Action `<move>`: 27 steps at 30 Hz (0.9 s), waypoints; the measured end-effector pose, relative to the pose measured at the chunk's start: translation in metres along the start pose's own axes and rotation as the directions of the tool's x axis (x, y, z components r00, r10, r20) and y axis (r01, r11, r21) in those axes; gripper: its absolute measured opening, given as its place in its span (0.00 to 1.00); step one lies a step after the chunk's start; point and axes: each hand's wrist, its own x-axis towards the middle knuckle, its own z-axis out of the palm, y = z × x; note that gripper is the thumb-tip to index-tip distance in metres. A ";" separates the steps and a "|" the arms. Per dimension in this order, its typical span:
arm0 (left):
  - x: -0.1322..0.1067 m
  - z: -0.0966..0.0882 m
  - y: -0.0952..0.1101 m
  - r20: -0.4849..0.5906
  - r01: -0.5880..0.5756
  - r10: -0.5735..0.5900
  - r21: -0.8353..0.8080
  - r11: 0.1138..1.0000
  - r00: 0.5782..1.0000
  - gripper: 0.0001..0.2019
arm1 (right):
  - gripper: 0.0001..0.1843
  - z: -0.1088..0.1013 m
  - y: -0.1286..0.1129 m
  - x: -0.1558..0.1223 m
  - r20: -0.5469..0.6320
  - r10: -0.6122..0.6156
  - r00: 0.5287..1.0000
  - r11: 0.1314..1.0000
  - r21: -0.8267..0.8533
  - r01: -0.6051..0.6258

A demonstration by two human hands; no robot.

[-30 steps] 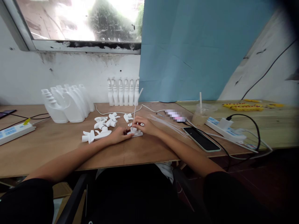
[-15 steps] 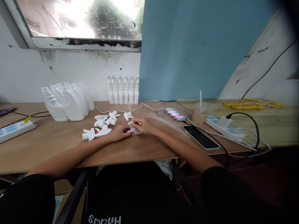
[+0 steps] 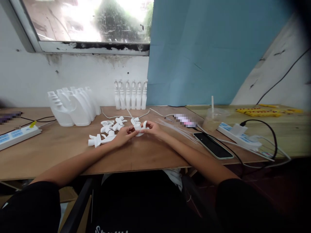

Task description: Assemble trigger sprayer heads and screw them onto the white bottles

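Between my two hands is a white trigger spray head (image 3: 137, 125), with a thin tube rising from its far side toward the wall. My left hand (image 3: 124, 135) grips its left side, fingers and thumb closed on it. From the right, my right hand (image 3: 153, 129) pinches it near the trigger, partly hiding it. Just left of my left hand lie several loose white spray heads (image 3: 107, 126) on the brown table. Thin clear tubes (image 3: 178, 130) are spread out to the right of my right hand.
White bottles (image 3: 82, 113) stand in a group at the left, and more slim ones (image 3: 133, 97) line the wall. At right are a phone (image 3: 213, 145), a drink cup (image 3: 212, 121), and a power strip (image 3: 239, 137) with cables. Another power strip (image 3: 19, 136) lies far left.
The spray head has been raised and turned in my hands, its trigger now showing. My right hand has shifted from the tube's base to the head's right side. The view moved slightly.
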 end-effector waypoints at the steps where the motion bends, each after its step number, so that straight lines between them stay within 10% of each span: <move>1: 0.002 -0.004 0.000 0.012 -0.030 0.029 0.061 0.998 1.000 0.18 | 0.21 -0.001 -0.001 0.000 -0.017 0.024 1.000 0.999 0.038 -0.023; 6: 0.017 -0.059 -0.009 -0.267 -0.057 0.200 0.463 0.885 0.943 0.15 | 0.20 -0.012 -0.006 0.003 -0.168 0.076 0.983 0.969 0.244 -0.033; 9: 0.017 -0.112 -0.022 -0.592 0.233 0.269 0.634 0.737 0.760 0.20 | 0.21 -0.024 -0.006 0.005 -0.219 0.034 0.975 0.955 0.295 0.033; 14: -0.008 -0.178 -0.059 -0.869 0.642 0.102 0.432 0.634 0.484 0.40 | 0.23 -0.038 -0.007 0.009 -0.313 0.024 0.949 0.933 0.348 0.092; 21: -0.029 -0.195 -0.105 -0.855 0.627 -0.006 0.376 0.682 0.519 0.45 | 0.26 -0.046 -0.009 0.012 -0.311 0.018 0.950 0.926 0.363 0.102; 27: -0.025 -0.188 -0.092 -0.867 0.659 0.019 0.391 0.643 0.497 0.39 | 0.29 -0.050 -0.011 0.013 -0.355 0.040 0.934 0.929 0.357 0.096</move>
